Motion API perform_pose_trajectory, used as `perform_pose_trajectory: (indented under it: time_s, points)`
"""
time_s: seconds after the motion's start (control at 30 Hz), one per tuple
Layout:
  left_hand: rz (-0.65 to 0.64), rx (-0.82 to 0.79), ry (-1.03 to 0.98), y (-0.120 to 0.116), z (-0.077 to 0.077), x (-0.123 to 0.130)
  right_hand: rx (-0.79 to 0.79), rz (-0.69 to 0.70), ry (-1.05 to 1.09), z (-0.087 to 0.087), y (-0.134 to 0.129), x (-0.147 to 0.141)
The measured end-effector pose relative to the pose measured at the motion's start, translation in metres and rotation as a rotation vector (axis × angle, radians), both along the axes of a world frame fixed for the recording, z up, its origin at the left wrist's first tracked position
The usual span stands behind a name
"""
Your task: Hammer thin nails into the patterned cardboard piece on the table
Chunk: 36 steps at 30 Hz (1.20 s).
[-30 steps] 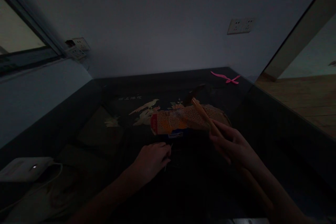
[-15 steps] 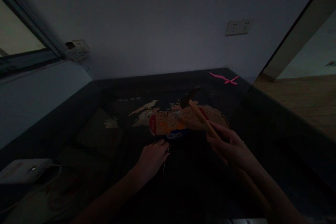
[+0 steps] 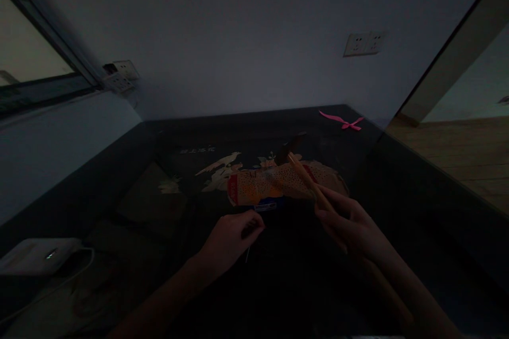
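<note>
My right hand (image 3: 352, 222) is wrapped round the wooden handle of a hammer (image 3: 308, 177). Its dark head is raised above an insole-shaped piece (image 3: 258, 185) with a dotted pattern and red bands. On the left, my left hand (image 3: 234, 233) has its thumb and forefinger brought together in a pinch, just in front of that piece. A thin pale strand (image 3: 248, 254) shows below these fingers; what they grip is too dark to make out. Against the near edge of the patterned piece lies a blue item with a pale label (image 3: 265, 206).
A dark table (image 3: 246, 122) with printed birds and flowers stands against the wall. A pink ribbon (image 3: 345, 124) lies at its far right. At the left is a white device (image 3: 43, 257) with a cable. Wall sockets (image 3: 363, 44) sit above the table.
My left hand has turned and lifted slightly, its thumb and forefinger now forming a loop; less of the thin strand shows. My right hand and the hammer have hardly moved.
</note>
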<state>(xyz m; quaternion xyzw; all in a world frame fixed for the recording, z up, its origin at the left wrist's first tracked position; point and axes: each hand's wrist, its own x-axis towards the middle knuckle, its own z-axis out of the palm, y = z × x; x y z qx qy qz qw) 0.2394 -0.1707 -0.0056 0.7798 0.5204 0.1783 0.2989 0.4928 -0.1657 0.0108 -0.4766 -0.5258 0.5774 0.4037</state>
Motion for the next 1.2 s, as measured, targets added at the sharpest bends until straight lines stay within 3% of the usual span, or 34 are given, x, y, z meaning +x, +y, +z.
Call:
perform_pose_trajectory:
  time_s: [0.1,0.3,0.4,0.5,0.63,0.73,0.93,1.2]
  points:
    - [0.015,-0.027,-0.231,-0.001,0.008,0.001,-0.013,-0.010,0.001,0.000,0.000,0.000]
    - [0.080,-0.014,-0.449,0.000,0.027,0.001,-0.023,-0.020,0.014,0.000,0.000,0.000]
    - [0.141,0.032,-0.561,0.014,0.037,-0.001,-0.030,-0.021,0.034,-0.001,-0.001,0.000]
    - [0.194,0.105,-0.639,0.044,0.042,0.000,-0.036,-0.026,0.029,-0.001,-0.001,-0.001]
    - [0.218,0.191,-0.699,0.088,0.034,0.006,-0.039,-0.032,0.043,-0.001,-0.001,-0.001]
    - [0.234,0.230,-0.659,0.105,0.022,0.011,-0.048,-0.035,0.051,-0.002,-0.001,-0.001]
    - [0.201,0.264,-0.559,0.107,0.005,0.012,-0.049,-0.028,0.014,-0.001,0.001,0.000]
    - [0.182,0.246,-0.477,0.107,0.005,0.012,-0.090,-0.038,-0.013,-0.003,0.001,0.001]
